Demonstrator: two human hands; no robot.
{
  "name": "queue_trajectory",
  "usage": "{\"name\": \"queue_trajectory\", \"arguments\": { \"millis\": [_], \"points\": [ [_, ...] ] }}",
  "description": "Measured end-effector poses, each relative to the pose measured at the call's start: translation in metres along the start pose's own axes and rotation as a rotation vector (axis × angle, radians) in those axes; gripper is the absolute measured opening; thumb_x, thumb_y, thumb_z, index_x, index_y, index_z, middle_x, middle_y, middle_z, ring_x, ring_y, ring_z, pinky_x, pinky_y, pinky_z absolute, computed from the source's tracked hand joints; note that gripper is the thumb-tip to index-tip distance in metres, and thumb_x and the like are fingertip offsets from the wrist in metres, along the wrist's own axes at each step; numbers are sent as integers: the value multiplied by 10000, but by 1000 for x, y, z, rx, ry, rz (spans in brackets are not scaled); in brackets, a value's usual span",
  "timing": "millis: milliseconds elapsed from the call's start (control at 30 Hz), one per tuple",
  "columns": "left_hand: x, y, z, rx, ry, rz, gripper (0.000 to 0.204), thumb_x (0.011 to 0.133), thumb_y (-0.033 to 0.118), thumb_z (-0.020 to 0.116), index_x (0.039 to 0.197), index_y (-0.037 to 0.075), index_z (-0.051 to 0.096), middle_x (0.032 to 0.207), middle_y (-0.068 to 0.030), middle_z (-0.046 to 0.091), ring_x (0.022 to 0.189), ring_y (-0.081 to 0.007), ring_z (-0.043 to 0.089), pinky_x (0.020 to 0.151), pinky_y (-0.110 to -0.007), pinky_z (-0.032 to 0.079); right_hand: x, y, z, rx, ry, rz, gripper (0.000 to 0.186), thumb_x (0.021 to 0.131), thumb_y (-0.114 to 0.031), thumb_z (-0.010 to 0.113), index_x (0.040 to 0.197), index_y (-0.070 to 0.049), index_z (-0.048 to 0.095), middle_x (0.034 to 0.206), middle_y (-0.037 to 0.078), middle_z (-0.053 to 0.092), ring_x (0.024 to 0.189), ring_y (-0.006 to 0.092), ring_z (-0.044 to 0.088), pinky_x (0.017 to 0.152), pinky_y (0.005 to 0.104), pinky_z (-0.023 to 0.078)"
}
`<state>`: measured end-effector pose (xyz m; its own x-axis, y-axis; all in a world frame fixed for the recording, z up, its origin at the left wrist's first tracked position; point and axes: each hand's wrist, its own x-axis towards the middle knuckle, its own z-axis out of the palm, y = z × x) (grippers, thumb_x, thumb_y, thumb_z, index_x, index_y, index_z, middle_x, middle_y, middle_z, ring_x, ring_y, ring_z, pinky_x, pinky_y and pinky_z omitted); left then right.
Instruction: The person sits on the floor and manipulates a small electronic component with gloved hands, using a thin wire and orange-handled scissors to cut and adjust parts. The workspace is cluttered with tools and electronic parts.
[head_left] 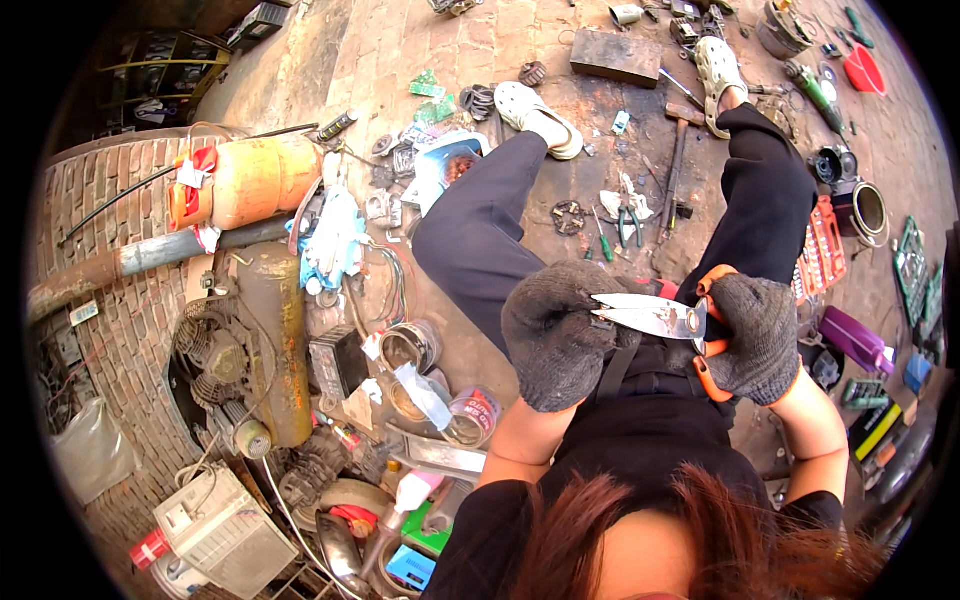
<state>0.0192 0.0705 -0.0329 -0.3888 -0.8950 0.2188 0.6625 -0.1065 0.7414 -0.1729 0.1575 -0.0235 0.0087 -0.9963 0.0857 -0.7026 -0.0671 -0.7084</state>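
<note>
My right hand [750, 338], in a dark grey knit glove, grips the orange-handled scissors [660, 316] over my lap, with the silver blades pointing left. My left hand [553, 335], gloved the same way, is curled closed at the blade tips; what it pinches is dark and too hidden to name. A dark strap or band hangs below the blades between both hands, and a small red piece shows just behind them.
My outstretched legs in white clogs frame a hammer [672, 165], pliers [630, 222] and a screwdriver [603, 242]. An orange gas cylinder [265, 180], cans [410, 352] and machinery lie left. A red socket case [818, 260] and purple container [855, 340] sit right.
</note>
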Motion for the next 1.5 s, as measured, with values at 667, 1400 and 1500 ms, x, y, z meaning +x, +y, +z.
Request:
{"name": "queue_trajectory", "arguments": {
  "millis": [667,1400,1500],
  "points": [
    [4,14,-1,572,37,176,194,790,161,714,876,15,620,802,-126,639,748,-276,638,753,-472,543,2,-2,-2,-93,-44,-98,441,506,-286,776,813,-59,555,748,85,608,607,299,605,545,370,474],
    [-8,-11,1,-447,248,-282,339,820,99,673,1124,-8,566,1064,-152,620,994,-335,623,836,-437,558,8,-12,13,169,53,127,368,527,-133,627,867,-1,575,644,173,508,584,393,526,542,391,442],
    [-21,-25,-21,-423,216,-346,333,829,103,663,1130,-1,565,1098,-161,609,1028,-349,608,881,-460,528,10,-13,11,100,103,66,409,516,-149,650,889,-2,569,680,177,532,625,399,548,556,401,448]
  ]
}}
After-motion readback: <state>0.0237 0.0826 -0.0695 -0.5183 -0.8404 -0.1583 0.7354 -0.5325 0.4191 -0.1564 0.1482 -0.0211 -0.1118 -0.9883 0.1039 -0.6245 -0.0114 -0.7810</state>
